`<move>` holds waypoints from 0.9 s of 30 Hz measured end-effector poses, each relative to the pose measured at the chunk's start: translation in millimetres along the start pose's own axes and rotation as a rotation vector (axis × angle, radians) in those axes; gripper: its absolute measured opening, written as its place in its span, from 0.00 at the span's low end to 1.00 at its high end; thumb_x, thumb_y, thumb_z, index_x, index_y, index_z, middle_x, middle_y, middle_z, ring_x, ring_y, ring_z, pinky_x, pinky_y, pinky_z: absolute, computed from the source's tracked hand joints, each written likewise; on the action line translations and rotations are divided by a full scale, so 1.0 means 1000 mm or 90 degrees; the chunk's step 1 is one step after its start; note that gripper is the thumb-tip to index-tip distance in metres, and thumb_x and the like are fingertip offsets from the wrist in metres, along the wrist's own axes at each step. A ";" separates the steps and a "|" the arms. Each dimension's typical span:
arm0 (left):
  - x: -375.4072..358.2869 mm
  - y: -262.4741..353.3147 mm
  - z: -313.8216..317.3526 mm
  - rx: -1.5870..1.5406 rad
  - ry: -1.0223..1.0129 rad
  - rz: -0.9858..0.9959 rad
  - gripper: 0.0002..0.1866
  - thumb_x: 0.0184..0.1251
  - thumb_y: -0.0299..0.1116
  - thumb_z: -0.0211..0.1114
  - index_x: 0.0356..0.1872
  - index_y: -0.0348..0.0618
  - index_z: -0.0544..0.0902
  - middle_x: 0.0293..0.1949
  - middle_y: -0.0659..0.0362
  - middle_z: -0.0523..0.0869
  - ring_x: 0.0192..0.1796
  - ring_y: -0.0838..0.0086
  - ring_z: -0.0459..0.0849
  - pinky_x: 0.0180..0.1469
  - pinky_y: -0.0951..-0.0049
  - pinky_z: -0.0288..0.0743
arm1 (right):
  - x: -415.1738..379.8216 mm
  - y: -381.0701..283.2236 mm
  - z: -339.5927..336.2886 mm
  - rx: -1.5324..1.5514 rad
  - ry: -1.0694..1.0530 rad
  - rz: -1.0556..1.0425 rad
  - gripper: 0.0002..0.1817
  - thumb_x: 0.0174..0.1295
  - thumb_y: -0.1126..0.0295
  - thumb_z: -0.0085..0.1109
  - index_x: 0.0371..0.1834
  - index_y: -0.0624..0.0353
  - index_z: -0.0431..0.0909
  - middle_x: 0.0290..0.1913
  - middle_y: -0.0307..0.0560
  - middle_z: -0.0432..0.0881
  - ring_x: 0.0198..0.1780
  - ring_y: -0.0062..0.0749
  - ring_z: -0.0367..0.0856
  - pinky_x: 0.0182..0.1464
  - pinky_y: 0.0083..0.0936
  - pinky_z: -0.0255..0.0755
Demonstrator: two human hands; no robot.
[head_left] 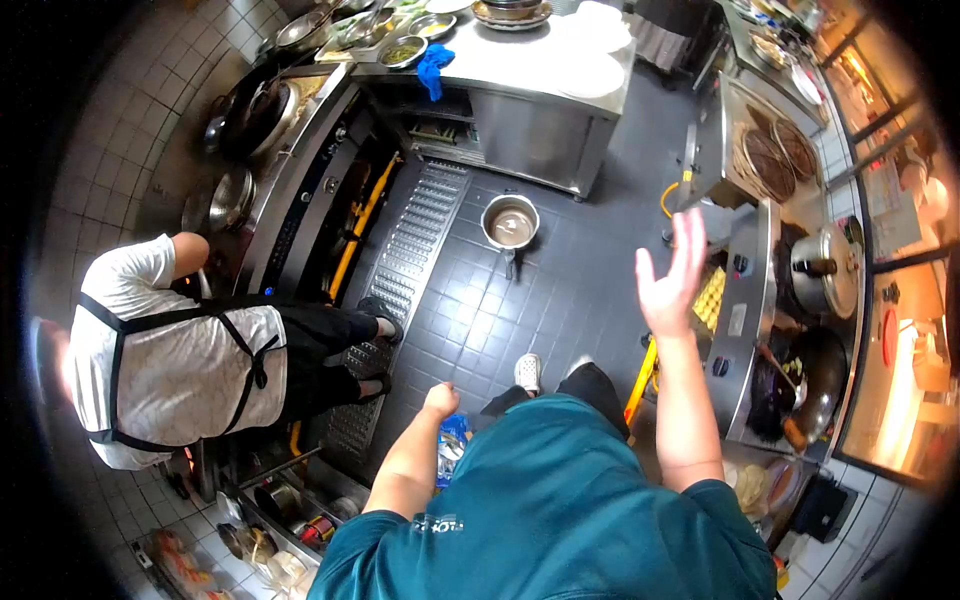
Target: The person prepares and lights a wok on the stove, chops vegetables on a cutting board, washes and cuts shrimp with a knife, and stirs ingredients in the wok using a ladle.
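Note:
My left hand (441, 401) is closed at my left side, and a blue and white plastic bag (452, 446) hangs just below it, partly hidden by my forearm and shirt. My right hand (672, 280) is raised on the right with its fingers apart and nothing in it. It is nearest to the front of the right-hand stove (735, 330). Ahead of my feet, a saucepan (511, 222) stands on the floor with its handle pointing toward me; it looks to contain some brownish liquid.
On the left a co-worker in a white shirt (190, 370) and black apron faces a wok range (300, 190). A steel counter (545, 130) with bowls and plates stands ahead. To the right are a lidded pot (822, 268), a wok (822, 385) and a tray of eggs (709, 298).

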State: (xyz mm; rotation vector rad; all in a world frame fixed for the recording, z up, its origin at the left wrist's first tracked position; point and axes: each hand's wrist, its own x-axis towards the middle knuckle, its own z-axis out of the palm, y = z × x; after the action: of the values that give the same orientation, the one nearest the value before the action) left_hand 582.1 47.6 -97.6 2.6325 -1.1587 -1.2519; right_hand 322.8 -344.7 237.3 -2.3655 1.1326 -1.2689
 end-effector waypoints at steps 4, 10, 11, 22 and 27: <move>0.032 0.017 0.003 -0.016 0.009 -0.013 0.22 0.61 0.39 0.59 0.53 0.38 0.84 0.53 0.40 0.85 0.59 0.50 0.83 0.65 0.57 0.75 | -0.011 0.083 0.087 -0.053 -0.307 0.145 0.38 0.58 0.66 0.69 0.72 0.61 0.65 0.78 0.65 0.52 0.76 0.62 0.58 0.76 0.47 0.57; 0.064 0.056 -0.036 -0.047 -0.049 -0.067 0.23 0.60 0.40 0.60 0.53 0.37 0.84 0.54 0.40 0.84 0.60 0.51 0.82 0.65 0.58 0.74 | -0.038 0.201 0.149 -0.115 -0.595 0.307 0.38 0.58 0.58 0.70 0.71 0.60 0.68 0.79 0.68 0.52 0.76 0.63 0.57 0.76 0.47 0.58; 0.070 0.064 -0.047 -0.060 -0.032 -0.099 0.24 0.60 0.40 0.60 0.54 0.38 0.84 0.54 0.40 0.84 0.60 0.51 0.82 0.65 0.58 0.74 | -0.041 0.219 0.160 -0.109 -0.618 0.336 0.38 0.59 0.58 0.69 0.72 0.60 0.68 0.78 0.68 0.53 0.76 0.62 0.58 0.76 0.46 0.58; 0.140 0.145 -0.153 -0.139 0.053 -0.186 0.22 0.59 0.36 0.59 0.52 0.37 0.85 0.50 0.41 0.86 0.56 0.51 0.85 0.62 0.58 0.76 | 0.031 0.302 0.236 -0.072 -0.740 0.377 0.34 0.62 0.55 0.66 0.67 0.63 0.73 0.73 0.64 0.66 0.76 0.50 0.62 0.76 0.37 0.59; 0.168 0.150 -0.176 -0.068 0.030 -0.167 0.21 0.59 0.36 0.58 0.52 0.38 0.86 0.51 0.41 0.86 0.57 0.51 0.84 0.63 0.58 0.76 | 0.062 0.325 0.264 -0.031 -0.654 0.377 0.31 0.61 0.57 0.67 0.64 0.64 0.75 0.68 0.62 0.73 0.71 0.50 0.69 0.72 0.38 0.64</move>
State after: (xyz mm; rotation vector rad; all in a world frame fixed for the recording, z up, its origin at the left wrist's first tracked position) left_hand 676.2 -217.6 -45.2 2.7843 -0.7350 -1.2397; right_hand 379.8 -648.5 -51.3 -1.9707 1.2756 0.1842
